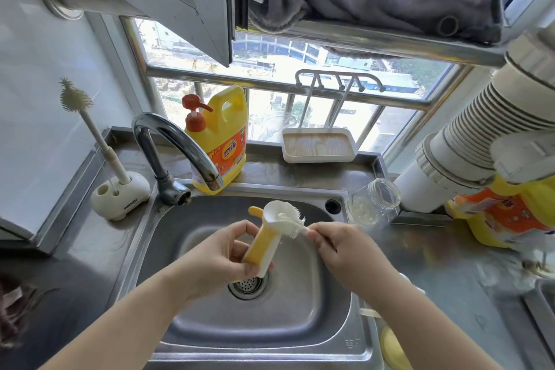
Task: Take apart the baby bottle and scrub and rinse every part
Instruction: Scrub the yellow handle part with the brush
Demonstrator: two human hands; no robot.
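Over the steel sink (168, 237), my left hand (223, 249) grips a yellow and white bottle collar with handles (265, 242), its opening turned up and to the right. My right hand (339, 245) pinches the handle of a small white brush (292, 221), whose bristles sit inside the collar's white rim. The clear glass bottle body (374, 201) lies on its side on the counter to the right of the sink. A yellow part (392, 345) lies at the sink's front right edge.
The tap (177, 147) arches over the sink's back left; no water runs. A yellow detergent jug (220, 138) stands behind it. A long bottle brush (90, 126) stands in a white holder (120, 198) at left. A white tray rack (318, 146) sits on the sill. Another yellow jug (504, 216) is at right.
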